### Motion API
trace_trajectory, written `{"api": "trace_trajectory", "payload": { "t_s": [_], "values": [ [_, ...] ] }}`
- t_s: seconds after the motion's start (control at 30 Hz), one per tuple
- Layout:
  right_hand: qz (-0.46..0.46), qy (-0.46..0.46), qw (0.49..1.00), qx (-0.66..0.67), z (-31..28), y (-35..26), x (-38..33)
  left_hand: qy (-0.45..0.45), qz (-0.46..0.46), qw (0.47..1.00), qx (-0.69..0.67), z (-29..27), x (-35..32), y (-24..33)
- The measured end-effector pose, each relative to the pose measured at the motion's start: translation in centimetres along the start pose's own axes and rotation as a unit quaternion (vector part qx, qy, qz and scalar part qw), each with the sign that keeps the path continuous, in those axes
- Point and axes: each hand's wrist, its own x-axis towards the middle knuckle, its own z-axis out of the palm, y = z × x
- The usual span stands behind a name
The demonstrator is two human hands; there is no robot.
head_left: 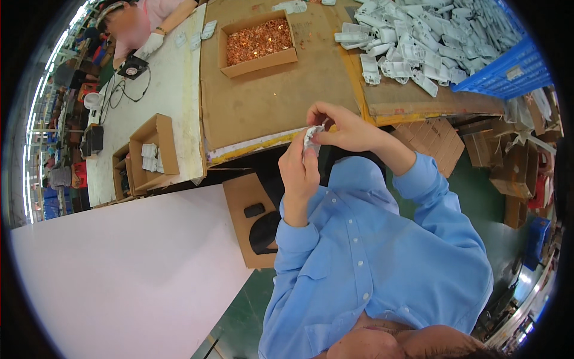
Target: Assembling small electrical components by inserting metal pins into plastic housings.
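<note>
Just off the table's front edge, in front of my chest, I hold a small white plastic housing (310,140). My left hand (299,173) is closed round it from below and keeps it upright. The fingers of my right hand (350,130) are bent and closed at its upper part, with the thumb pressed on it. Whether a smaller part sits between those fingertips is hidden. Beyond my hands stands a cardboard box (263,64) of small copper-coloured metal pieces. Many similar white housings (412,48) lie heaped at the far right of the table.
A blue plastic crate (505,75) stands at the right beside the heap. On the left, a white table (179,78) carries an open carton (161,128) with white parts. A co-worker's gloved hand (149,45) is near a black device (133,67). A white board (119,269) spans the lower left.
</note>
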Motion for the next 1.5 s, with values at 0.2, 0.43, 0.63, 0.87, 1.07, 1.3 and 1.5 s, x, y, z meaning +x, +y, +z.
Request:
{"api": "trace_trajectory", "payload": {
  "t_s": [0.2,0.43,0.63,0.87,1.07,1.3,1.5],
  "values": [
    [-0.007,-0.032,0.997,-0.076,-0.3,-1.1,0.4,-0.013,-0.031,0.999,-0.019,-0.2,0.0,-0.2],
    [-0.023,-0.003,0.993,-0.115,0.3,-1.1,0.6,-0.001,-0.098,0.990,-0.099,-0.2,0.0,-0.1],
    [-0.026,-0.006,0.993,-0.118,0.4,-0.8,0.9,0.010,-0.113,0.987,-0.112,0.1,-0.1,-0.4],
    [-0.001,0.006,0.998,-0.067,0.8,0.1,0.9,0.020,-0.098,0.992,-0.075,0.4,-0.3,-0.8],
    [-0.056,0.064,0.992,-0.095,2.0,0.4,0.5,0.062,-0.109,0.980,-0.154,1.1,-0.7,-1.7],
    [-0.059,0.084,0.981,-0.164,2.1,-0.9,0.3,0.102,-0.144,0.964,-0.201,1.7,-0.4,-0.5],
    [-0.061,0.094,0.969,-0.219,1.8,-1.3,0.9,0.083,-0.149,0.979,-0.114,1.3,0.2,0.0]
  ]
}}
